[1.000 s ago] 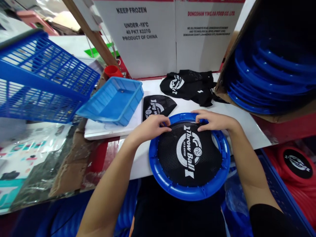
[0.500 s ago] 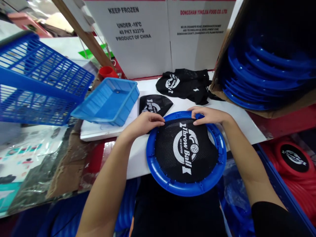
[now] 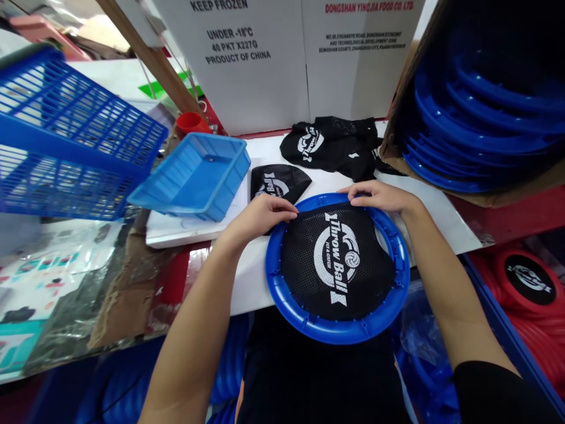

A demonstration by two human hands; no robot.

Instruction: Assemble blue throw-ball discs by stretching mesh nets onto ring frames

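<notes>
A blue plastic ring rests at the table's front edge, partly over my lap. Black mesh fabric with white "Throw Ball" print lies across it, with a gap to the ring at the upper right. At the ring's far left, my left hand is closed, thumb and fingers pinching the mesh edge at the rim. My right hand is closed at the far rim, its thumb and fingertips on the mesh edge and the ring. Another black mesh piece lies just beyond my left hand.
Behind lies a pile of black mesh pieces before a white carton. A light blue tray and a blue basket stand left. Blue rings fill a box at right; red discs lie below it.
The view has shifted slightly, so the ring sits a little higher and further right. My right fingers have closed more at the far rim. My left hand keeps its pinch.
</notes>
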